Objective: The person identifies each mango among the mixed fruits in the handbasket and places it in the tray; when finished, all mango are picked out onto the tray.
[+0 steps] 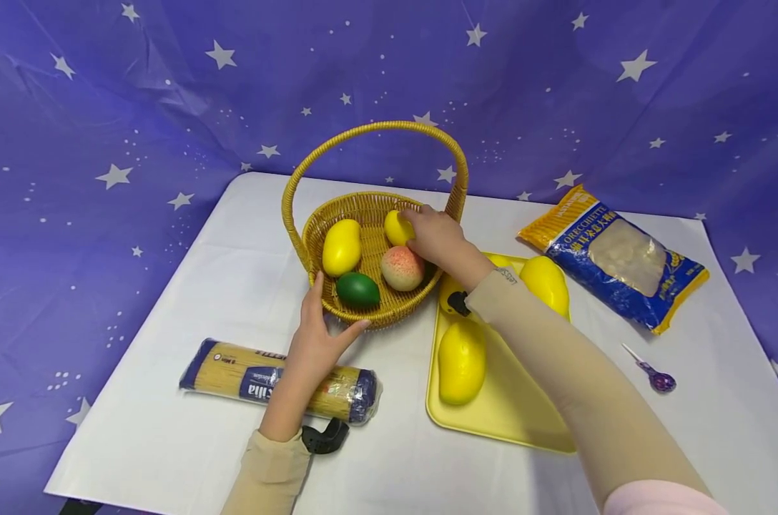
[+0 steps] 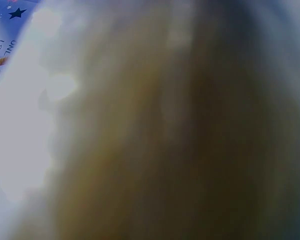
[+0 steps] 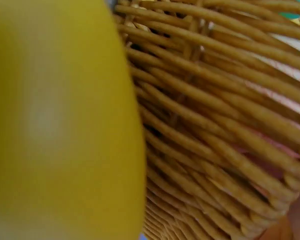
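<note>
A wicker basket (image 1: 382,315) with a tall arched handle stands on the white table. Inside lie a yellow mango (image 1: 342,247), a dark green fruit (image 1: 358,290) and a pink-and-cream peach (image 1: 402,269). At the basket's back right, my right hand (image 1: 437,232) grips a yellow fruit (image 1: 398,228) whose far side is hidden by the fingers. My left hand (image 1: 317,340) touches the front left of the basket, thumb and fingers spread along its rim. The right wrist view shows the basket's woven side (image 3: 215,110) beside a large yellow surface (image 3: 60,120); the left wrist view is mostly blurred.
Under my right forearm lies a yellow tray (image 1: 492,422) with several yellow mangoes (image 1: 462,363). A spaghetti pack (image 1: 228,368) lies beneath my left forearm. Toward the right are an orecchiette bag (image 1: 621,257) and a purple lollipop (image 1: 661,381).
</note>
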Motion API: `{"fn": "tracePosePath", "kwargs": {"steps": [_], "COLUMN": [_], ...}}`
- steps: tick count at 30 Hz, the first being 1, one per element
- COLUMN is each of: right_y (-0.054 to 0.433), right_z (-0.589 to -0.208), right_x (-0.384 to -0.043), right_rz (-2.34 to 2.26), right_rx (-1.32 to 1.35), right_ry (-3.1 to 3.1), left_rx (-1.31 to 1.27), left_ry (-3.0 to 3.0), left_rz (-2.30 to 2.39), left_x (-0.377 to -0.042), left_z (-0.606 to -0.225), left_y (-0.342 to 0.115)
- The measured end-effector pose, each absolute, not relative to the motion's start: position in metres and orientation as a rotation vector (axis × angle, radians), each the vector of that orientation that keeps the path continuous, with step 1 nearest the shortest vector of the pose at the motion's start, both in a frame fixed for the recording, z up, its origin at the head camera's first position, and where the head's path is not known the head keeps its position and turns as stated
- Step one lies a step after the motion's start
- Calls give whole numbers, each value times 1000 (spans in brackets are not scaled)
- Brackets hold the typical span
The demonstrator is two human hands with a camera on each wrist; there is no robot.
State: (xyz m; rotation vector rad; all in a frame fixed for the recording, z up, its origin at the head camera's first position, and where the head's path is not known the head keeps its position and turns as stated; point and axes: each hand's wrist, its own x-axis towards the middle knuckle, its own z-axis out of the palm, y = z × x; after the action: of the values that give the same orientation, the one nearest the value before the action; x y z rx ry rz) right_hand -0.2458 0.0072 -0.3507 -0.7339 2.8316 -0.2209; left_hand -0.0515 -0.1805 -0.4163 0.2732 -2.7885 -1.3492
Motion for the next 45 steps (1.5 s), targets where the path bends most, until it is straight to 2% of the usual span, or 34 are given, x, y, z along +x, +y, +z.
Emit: {"fn": "tracePosePath", "kwargs": {"steps": [9, 27, 36, 45], "right_y": [4, 16, 30, 76], "right_z": [-349, -357, -333, -305], "right_x": [-250, -246, -225, -179], "right_rz": [-247, -597, -844, -1150], "right_rx": [-736, -719, -772, -746], "right_ry": [2772, 2844, 2894, 2830], "left_rx": [285, 264, 271, 270], "left_ry": [-2781, -2799, -2804, -2794], "left_rz": [-1353, -1326, -1331, -1323], "left_x": [-50, -51, -48, -50], "left_z": [-416, -416, -414, -416], "left_y": [-181, -181, -182, -182]}}
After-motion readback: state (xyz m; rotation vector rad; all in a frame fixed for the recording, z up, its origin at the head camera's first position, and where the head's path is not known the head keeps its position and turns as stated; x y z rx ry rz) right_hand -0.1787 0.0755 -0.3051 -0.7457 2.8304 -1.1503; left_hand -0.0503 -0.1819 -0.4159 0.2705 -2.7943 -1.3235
